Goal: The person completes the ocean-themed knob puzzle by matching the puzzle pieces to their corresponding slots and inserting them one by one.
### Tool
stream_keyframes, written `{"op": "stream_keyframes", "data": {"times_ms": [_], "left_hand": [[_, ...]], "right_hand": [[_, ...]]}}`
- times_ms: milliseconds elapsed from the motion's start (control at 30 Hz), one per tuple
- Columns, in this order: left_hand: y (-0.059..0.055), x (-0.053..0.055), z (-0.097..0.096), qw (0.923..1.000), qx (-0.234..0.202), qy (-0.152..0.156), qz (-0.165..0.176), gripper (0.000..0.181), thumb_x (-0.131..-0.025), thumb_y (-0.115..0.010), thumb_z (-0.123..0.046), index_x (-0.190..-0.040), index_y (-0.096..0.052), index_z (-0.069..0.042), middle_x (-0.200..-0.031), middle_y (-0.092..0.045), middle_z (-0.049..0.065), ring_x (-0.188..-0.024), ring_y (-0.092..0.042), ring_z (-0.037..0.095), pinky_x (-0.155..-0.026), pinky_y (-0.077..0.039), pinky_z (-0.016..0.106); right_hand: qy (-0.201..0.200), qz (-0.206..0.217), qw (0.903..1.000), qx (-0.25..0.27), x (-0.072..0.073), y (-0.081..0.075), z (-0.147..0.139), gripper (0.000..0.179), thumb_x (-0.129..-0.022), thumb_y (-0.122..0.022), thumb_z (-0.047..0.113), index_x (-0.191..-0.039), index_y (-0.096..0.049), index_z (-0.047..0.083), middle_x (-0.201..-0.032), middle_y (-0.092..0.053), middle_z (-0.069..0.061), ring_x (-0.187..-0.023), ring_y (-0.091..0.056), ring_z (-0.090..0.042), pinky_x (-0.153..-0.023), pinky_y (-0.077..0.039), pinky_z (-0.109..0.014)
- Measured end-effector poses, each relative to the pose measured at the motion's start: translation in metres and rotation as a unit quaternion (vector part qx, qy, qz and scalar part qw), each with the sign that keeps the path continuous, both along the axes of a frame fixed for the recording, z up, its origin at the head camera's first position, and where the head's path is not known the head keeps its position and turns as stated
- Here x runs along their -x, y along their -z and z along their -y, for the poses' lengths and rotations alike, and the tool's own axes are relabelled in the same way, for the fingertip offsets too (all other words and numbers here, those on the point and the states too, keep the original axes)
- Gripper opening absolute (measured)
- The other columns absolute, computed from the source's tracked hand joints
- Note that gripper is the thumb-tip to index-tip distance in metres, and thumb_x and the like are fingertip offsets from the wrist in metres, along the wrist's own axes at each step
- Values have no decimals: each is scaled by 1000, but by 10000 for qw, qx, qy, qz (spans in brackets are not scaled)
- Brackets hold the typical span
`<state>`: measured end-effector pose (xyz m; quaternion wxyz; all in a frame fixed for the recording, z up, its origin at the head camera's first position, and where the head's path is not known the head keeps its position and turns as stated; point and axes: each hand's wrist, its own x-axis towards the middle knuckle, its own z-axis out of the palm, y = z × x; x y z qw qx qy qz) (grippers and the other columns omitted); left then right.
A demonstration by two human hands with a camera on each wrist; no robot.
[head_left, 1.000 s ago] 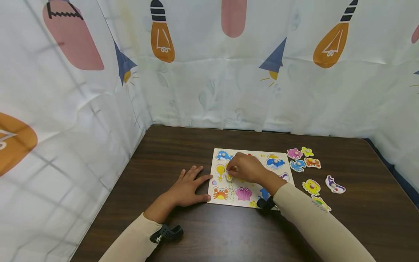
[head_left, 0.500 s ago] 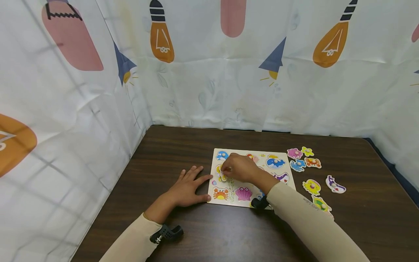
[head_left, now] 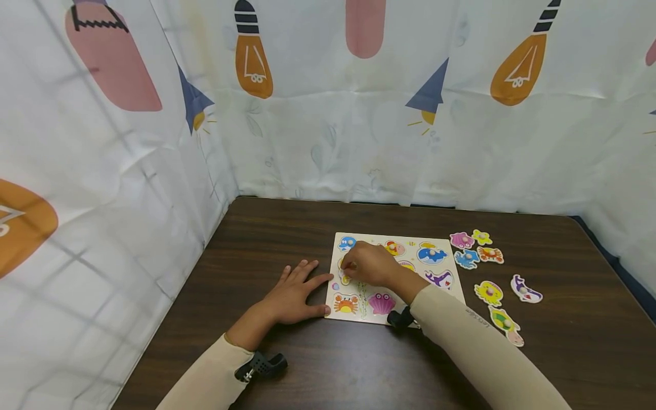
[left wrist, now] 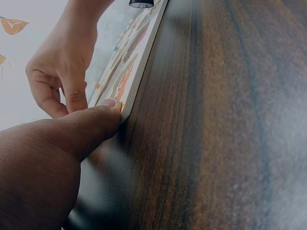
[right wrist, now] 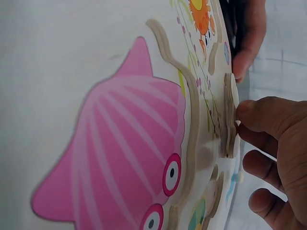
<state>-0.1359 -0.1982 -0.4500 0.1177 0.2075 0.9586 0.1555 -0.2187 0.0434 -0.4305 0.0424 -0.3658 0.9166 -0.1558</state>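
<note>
A wooden peg puzzle board (head_left: 384, 239) with printed sea animals lies on the table. My right hand (head_left: 376, 265) pinches a puzzle piece (right wrist: 230, 115) between thumb and finger, over the yellow picture at the board's left side. The right wrist view shows that piece edge-on at the board; whether it sits in a recess I cannot tell. Its picture is mostly hidden by the fingers. Flat on the table, my left hand (head_left: 294, 296) spreads its fingers beside the board, and its thumb (left wrist: 108, 108) touches the near left corner. A pink shell picture (right wrist: 129, 129) is close below the right wrist.
Several loose pieces lie right of the board: a pink fish (head_left: 462, 240), yellow star (head_left: 481, 237), blue piece (head_left: 467, 259), orange crab (head_left: 490, 254), yellow octopus-like piece (head_left: 488, 292), purple-and-white piece (head_left: 525, 289) and turtle (head_left: 504, 322). A printed curtain (head_left: 328, 142) hangs behind.
My right hand has moved left across the board with the pinched piece, onto the left-hand yellow picture. The sleeve now uncovers more of the turtle piece. The left hand has stayed still.
</note>
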Motion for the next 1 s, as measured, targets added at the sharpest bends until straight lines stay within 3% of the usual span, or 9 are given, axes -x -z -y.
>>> {"op": "stream_keyframes", "data": {"times_ms": [600, 1000], "left_hand": [[0, 0, 0, 10000, -27, -16, 23, 77, -91, -63, -68, -157, -41, -35, -169, -20, 9, -156, -8, 33, -122, -3, 60], [3, 1, -2, 10000, -14, 1, -45, 76, -91, -64, -67, -156, -43, -35, -168, -21, 10, -156, -10, 35, -121, -5, 61]], "right_hand": [[-1, -87, 9999, -141, 0, 5, 3, 10, -93, -78, 29, -102, -82, 26, -102, -71, 13, -97, -59, -6, -79, -53, -29], [207, 59, 9997, -141, -1, -2, -19, 11, -92, -78, 27, -102, -81, 25, -99, -71, 12, -98, -59, -9, -77, -53, -31]]}}
